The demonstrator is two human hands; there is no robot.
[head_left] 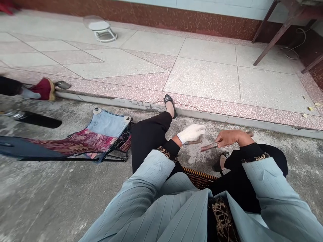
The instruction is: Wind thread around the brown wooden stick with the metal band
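My left hand (192, 133), in a white knitted glove, is closed with its fingers curled. A thin brown stick-like piece (193, 142) shows along its underside; most of it is hidden by the glove. Bare, my right hand (228, 138) grips a brown stick-like tool (209, 147) with a greyish band near the fingers. One end points left toward the glove, and a short part sticks out past the right side of the hand. The two hands are apart, over the concrete between my knees. Below them is the woven rim of a brown basket-like thing (200, 176).
A reclining chair (101, 137) with flowered cloth stands at left, beside a dark blade-shaped thing (40, 119). Another person's red shoe (46, 89) rests by the raised tiled step (202, 79). A small white stool (102, 30) and a wooden table's leg (275, 40) are farther back.
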